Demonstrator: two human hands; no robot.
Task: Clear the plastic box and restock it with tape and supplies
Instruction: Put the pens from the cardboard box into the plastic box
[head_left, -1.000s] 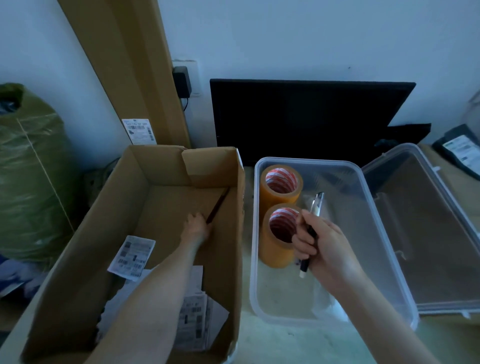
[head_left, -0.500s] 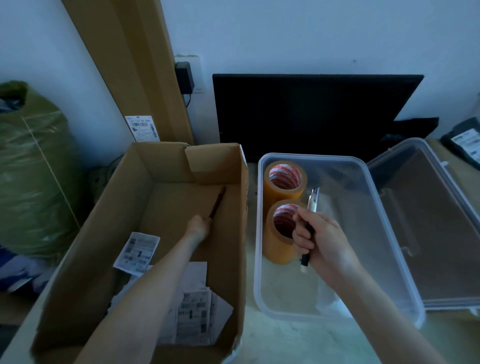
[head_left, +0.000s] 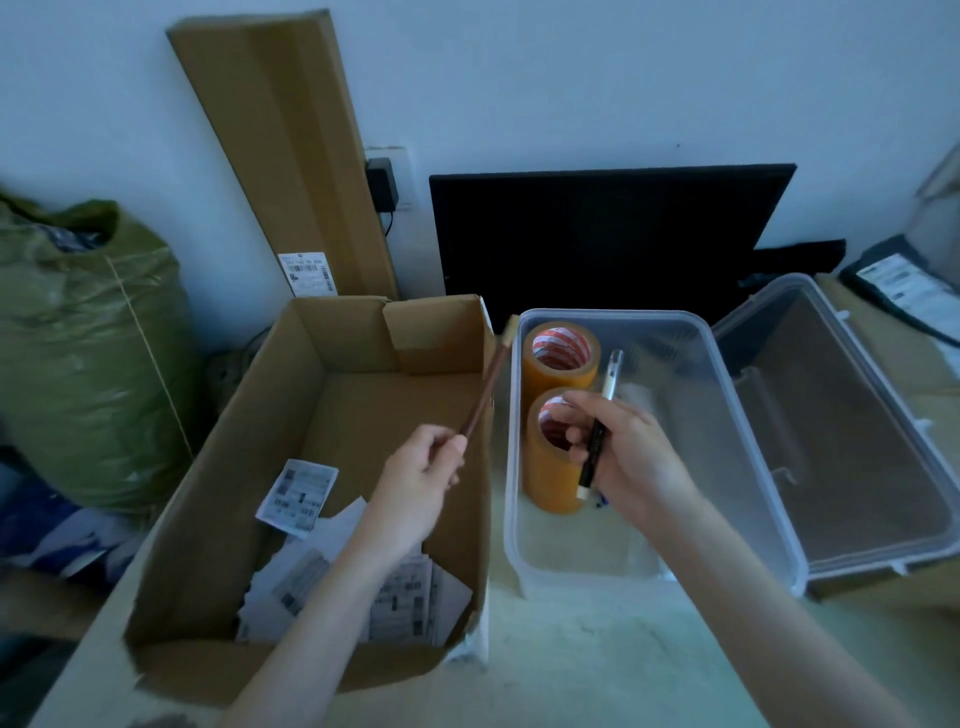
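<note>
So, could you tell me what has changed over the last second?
The left hand has lifted the brown stick off the cardboard box floor, its tip now above the box's right wall. The right hand still holds the pen over the plastic box; both tape rolls unmoved.

A small packing or mail-order work corner, set against a plain white wall (head_left: 571, 78). An open cardboard box (head_left: 311, 415) holds loose shipping labels (head_left: 298, 496); behind it leans a flat labelled carton (head_left: 291, 166); to its left, a stuffed green sack (head_left: 88, 353); to its right, a clear plastic box (head_left: 727, 426) with tape rolls (head_left: 561, 358); beyond that, a black monitor (head_left: 608, 239).
</note>
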